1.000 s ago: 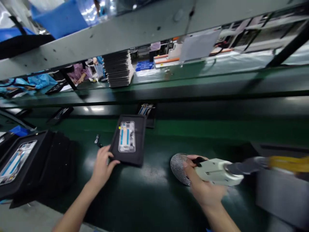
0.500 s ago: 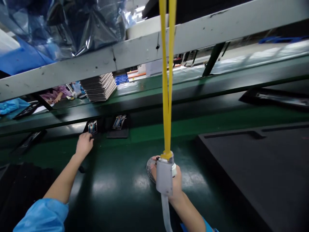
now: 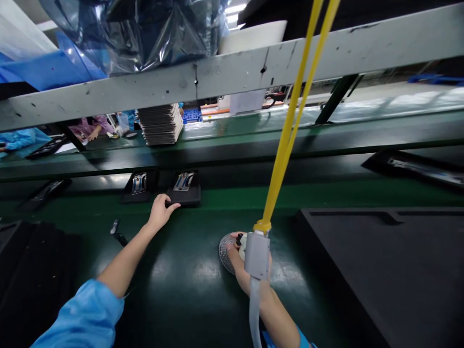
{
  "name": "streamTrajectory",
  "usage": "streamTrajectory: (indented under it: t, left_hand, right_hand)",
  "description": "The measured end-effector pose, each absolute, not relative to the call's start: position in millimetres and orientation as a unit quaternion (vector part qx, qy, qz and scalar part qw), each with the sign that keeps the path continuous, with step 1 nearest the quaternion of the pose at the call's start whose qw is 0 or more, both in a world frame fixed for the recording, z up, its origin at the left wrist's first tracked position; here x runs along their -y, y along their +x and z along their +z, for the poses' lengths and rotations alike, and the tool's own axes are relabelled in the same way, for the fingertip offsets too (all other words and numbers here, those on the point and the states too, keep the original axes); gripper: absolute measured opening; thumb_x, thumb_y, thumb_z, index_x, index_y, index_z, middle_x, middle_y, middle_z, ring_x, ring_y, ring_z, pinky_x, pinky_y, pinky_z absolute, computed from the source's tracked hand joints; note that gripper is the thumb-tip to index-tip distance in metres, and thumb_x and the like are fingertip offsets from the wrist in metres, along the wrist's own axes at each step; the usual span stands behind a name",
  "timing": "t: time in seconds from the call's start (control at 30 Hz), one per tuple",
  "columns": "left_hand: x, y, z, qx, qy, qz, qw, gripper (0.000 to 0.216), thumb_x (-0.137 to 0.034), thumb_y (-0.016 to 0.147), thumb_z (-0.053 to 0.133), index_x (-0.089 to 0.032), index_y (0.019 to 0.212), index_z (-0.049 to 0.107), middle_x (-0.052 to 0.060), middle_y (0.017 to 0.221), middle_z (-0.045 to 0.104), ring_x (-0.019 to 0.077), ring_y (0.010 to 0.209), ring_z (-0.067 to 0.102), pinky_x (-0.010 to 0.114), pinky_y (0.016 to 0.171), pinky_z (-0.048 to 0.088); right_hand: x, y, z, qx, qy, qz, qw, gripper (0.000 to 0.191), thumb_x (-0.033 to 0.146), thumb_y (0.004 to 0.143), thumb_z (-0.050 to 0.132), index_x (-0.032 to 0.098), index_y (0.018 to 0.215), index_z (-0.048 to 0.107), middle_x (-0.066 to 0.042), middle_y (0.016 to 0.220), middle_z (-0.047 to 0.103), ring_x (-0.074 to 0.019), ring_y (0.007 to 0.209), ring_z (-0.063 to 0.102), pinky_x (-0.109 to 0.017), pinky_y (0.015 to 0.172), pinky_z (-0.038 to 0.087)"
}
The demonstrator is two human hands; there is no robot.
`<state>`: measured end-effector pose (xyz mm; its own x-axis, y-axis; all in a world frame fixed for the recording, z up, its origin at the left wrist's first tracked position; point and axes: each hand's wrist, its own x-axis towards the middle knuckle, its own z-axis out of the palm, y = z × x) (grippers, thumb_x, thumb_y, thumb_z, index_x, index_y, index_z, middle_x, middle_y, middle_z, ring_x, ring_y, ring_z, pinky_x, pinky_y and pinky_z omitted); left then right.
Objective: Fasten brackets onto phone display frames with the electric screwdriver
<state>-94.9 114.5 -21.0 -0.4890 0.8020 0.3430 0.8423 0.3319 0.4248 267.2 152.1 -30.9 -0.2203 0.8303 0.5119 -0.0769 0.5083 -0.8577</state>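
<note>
Left hand at black tray, right hand around round-headed tool

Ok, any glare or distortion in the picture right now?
Head view: pale glare on the green bench either side of the right hand; bright streaks on the plastic bag; the small black tray at far right looks stretched, probably by the lens.

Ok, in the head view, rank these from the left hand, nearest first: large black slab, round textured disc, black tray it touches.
1. Black tray, against the left hand.
2. Round textured disc, right, by the right hand.
3. Large black slab, farther right.
</note>
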Motion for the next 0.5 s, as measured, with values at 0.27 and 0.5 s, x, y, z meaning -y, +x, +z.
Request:
streamTrajectory:
  t: [0.27,0.5]
  left_hand:
    - [56.3,28.7,-51.8,0.799,-0.508,-0.322,0.019,0.028,-0.046,0.102,0.074,-0.026,0.092,0.056,0.016,0.162,0.063,0.0398,0.155,0.058,0.063,0.117,0.06]
    - [138.7,30.3,-61.2,0.811,-0.525,-0.255,0.037,0.02,-0.048,0.106,0.066,-0.033,0.119,0.07,0.009,0.168,0.062,0.0367,0.155,0.061,0.061,0.115,0.066]
  right_hand:
    - [-149.9,272.9,-12.9,0.648,-0.303,0.445,0.538,0.021,0.036,0.096,0.078,0.023,0.112,0.078,-0.001,0.08,0.077,-0.0198,0.064,0.073,-0.035,0.066,0.065]
    - [-141.9,271.7,-4.1,0.664,-0.343,0.459,0.481,0.019,0.037,0.092,0.08,0.023,0.104,0.075,-0.001,0.079,0.073,-0.0203,0.07,0.07,-0.036,0.07,0.062]
